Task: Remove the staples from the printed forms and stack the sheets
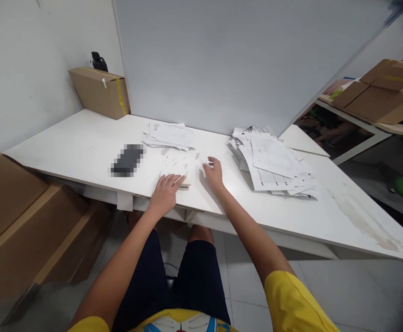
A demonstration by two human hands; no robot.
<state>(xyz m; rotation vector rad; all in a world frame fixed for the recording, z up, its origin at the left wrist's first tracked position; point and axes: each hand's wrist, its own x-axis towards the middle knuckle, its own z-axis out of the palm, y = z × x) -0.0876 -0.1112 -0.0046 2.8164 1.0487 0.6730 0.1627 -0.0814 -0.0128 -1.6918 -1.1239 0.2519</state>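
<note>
My left hand (165,191) lies flat with fingers stretched out on a single printed sheet (175,166) near the front edge of the white table (84,147); a small tan object (186,185) shows at its fingertips. My right hand (214,173) rests on the bare tabletop just right of that sheet, fingers loosely spread, holding nothing. A small pile of papers (170,135) lies beyond the sheet. A larger, messy stack of printed papers (273,163) sits to the right of my right hand.
A dark blurred-out flat object (127,160) lies left of the sheet. A cardboard box (101,92) stands at the table's back left corner against the wall. Big cardboard boxes (18,221) stand on the floor to my left. More cardboard (384,92) lies on another table at the right.
</note>
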